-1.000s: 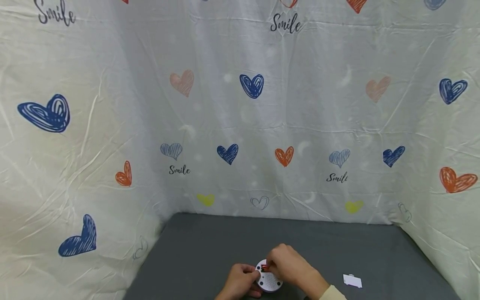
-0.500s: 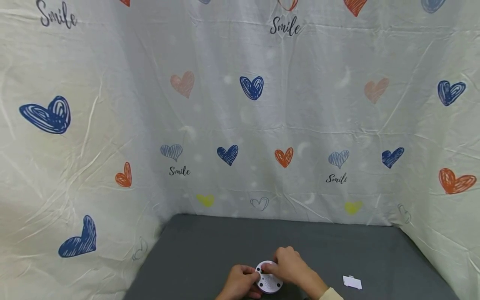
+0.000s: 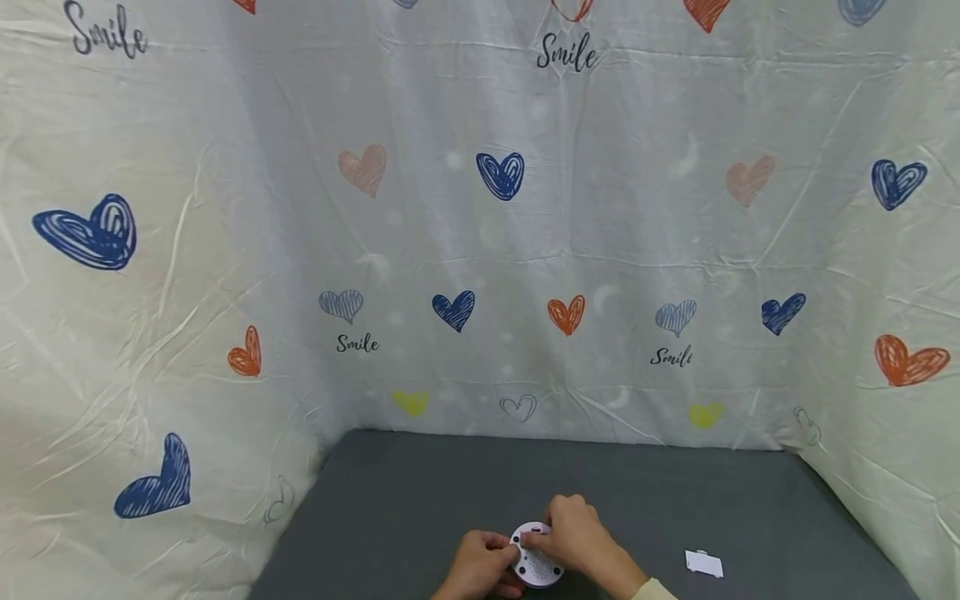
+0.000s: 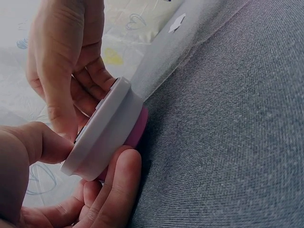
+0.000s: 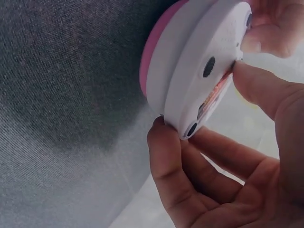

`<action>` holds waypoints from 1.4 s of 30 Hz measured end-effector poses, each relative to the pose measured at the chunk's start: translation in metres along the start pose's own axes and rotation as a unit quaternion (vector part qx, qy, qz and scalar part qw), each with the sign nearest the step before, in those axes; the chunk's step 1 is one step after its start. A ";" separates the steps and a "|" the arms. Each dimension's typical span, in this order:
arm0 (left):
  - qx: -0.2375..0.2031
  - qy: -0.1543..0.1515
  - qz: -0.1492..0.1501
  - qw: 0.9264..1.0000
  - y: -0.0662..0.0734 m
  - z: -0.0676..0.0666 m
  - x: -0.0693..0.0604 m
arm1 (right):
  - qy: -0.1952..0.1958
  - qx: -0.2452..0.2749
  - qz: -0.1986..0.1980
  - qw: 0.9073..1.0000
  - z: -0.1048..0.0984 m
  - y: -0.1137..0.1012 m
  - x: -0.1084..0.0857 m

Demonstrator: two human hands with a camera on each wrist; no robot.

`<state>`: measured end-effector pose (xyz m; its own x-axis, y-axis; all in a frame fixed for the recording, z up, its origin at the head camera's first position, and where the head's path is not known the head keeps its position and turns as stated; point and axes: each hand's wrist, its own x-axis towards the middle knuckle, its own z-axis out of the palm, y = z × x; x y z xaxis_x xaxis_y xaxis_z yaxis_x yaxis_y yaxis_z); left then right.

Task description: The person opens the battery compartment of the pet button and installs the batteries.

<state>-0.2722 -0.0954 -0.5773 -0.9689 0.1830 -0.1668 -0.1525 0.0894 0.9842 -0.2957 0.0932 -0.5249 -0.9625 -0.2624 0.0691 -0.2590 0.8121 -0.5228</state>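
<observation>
A round white device (image 3: 542,572) with dark feet and a pink part (image 5: 152,54) stands tilted just over the grey cloth. My left hand (image 3: 480,563) pinches its near left edge, thumb on the flat face and fingers underneath. On the opposite side, my right hand (image 3: 579,533) grips the rim with curled fingers. Its thumb presses at one end of the open battery slot (image 5: 216,92). Something red-orange, seemingly a battery, lies in that slot, partly hidden by the thumb in the right wrist view. Whether a second battery is there, I cannot tell.
A white rectangular battery cover (image 3: 703,564) lies to the right on the dark grey table (image 3: 420,475). A pale curtain (image 3: 630,208) printed with hearts and "Smile" encloses the table at the back and sides.
One second ago my right fingers were over the slot with red batteries showing; now the thumb presses into it and the fingers hold the rim. My left hand keeps its hold.
</observation>
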 end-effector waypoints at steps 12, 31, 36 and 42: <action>0.012 0.006 -0.006 1.000 0.005 -0.001 0.000 | 0.025 0.026 -0.006 0.999 0.000 0.005 0.003; 0.002 0.014 -0.005 1.000 0.002 0.000 -0.001 | 0.035 -0.011 0.006 0.999 -0.064 0.048 -0.013; 0.006 0.015 -0.012 1.000 0.003 0.000 0.000 | 0.014 -0.048 0.024 0.998 -0.096 0.081 -0.026; 0.011 0.018 -0.016 1.000 0.004 0.000 0.000 | -0.050 -0.058 0.036 0.996 -0.118 0.128 -0.047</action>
<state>-0.2726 -0.0952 -0.5738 -0.9701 0.1444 -0.1953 -0.1794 0.1161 0.9769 -0.2929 0.2713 -0.4948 -0.9674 -0.2476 -0.0540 -0.2026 0.8837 -0.4219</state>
